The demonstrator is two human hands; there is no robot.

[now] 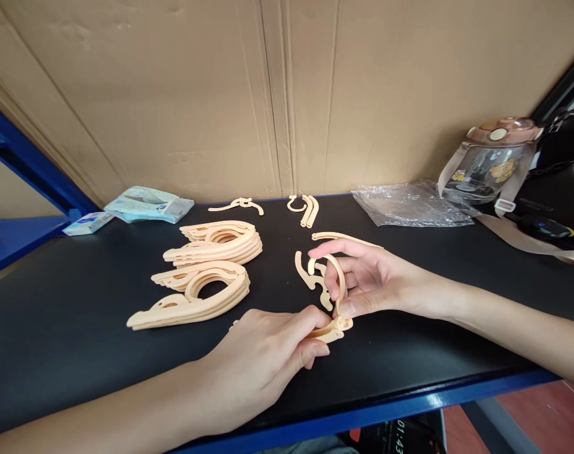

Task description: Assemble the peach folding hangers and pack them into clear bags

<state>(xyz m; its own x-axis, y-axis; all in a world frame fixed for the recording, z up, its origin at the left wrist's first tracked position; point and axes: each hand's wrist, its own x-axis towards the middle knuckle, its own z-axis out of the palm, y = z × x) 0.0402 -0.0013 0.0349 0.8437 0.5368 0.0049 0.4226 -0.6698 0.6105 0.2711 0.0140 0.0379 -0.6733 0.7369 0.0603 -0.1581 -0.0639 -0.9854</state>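
Both my hands meet near the front middle of a black table (69, 315). My left hand (263, 356) is closed, pinching the lower end of a peach plastic hanger piece (332, 329). My right hand (372, 277) grips the curved hook part (338, 274) of the same piece, thumb pressed at its base, index finger stretched out. A loose hook-shaped piece (308, 274) lies just behind my right fingers. A thin curved strip (344, 238) lies beyond the right hand.
Two stacks of folded peach hangers (211, 265) lie left of centre. More loose parts (308, 208) and a small hook piece (237, 205) sit by the cardboard wall. Tissue packs (147, 205) at back left, a plastic bag (410, 205), a bottle (490, 157) and black bag (561, 176) at right.
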